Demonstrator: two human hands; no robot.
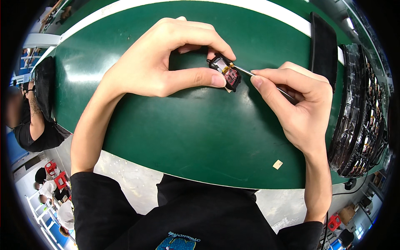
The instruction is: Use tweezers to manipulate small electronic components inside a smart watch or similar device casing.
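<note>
Between the thumb and fingers of my left hand (166,62) is a small black electronic device (232,78) with its inside exposed. A silvery block, a bit of yellow tape and a red circuit board show in its casing. My right hand (296,89) pinches a thin metal tool (243,71), like tweezers or a pick; its exact kind I cannot make out. The tool's tip reaches the upper edge of the device, by the yellow tape. Both hands are above the green table mat (200,137).
A small cream square piece (277,164) lies on the mat near the front right. Black trays (360,112) with similar small parts are stacked at the right edge. A dark flat bin (323,50) stands far right. Another person (33,112) sits at the left.
</note>
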